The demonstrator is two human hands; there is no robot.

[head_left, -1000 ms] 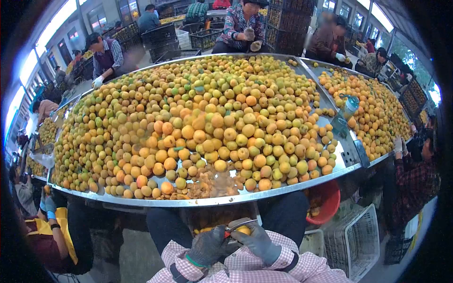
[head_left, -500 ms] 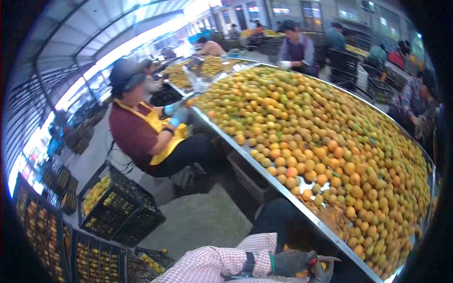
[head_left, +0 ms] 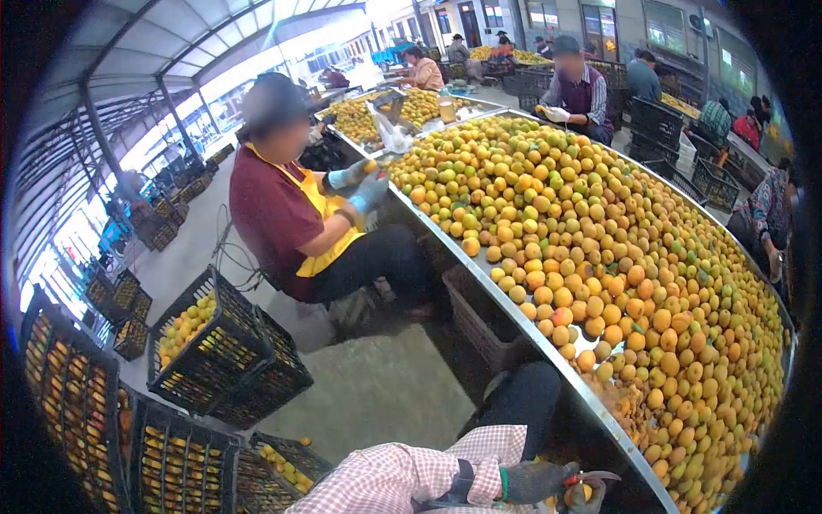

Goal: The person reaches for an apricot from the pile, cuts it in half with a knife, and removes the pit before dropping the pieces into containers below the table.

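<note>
At the bottom, my left hand (head_left: 538,481) wears a dark glove and reaches out of a pink-and-white checked sleeve (head_left: 385,476). Its fingers are closed by a small red-handled tool with a thin curved blade (head_left: 599,475), which points right. My right hand (head_left: 591,504), in a grey glove and partly cut off by the frame edge, is closed around an orange apricot (head_left: 587,493) close under the blade. Both hands are together beside the metal rim (head_left: 548,360) of a sorting table heaped with apricots (head_left: 599,248). Some fingers are hidden.
A person in a yellow apron (head_left: 282,214) sits at the table's left side, wearing blue gloves. Black crates of fruit (head_left: 205,343) stand stacked on the floor at left. An open crate (head_left: 479,317) sits under the table edge. More people work around the far side.
The view has swung left and down, so the table and people appear shifted to the right. My hands remain together around the blade and fruit. The aproned person's hands have lifted slightly.
</note>
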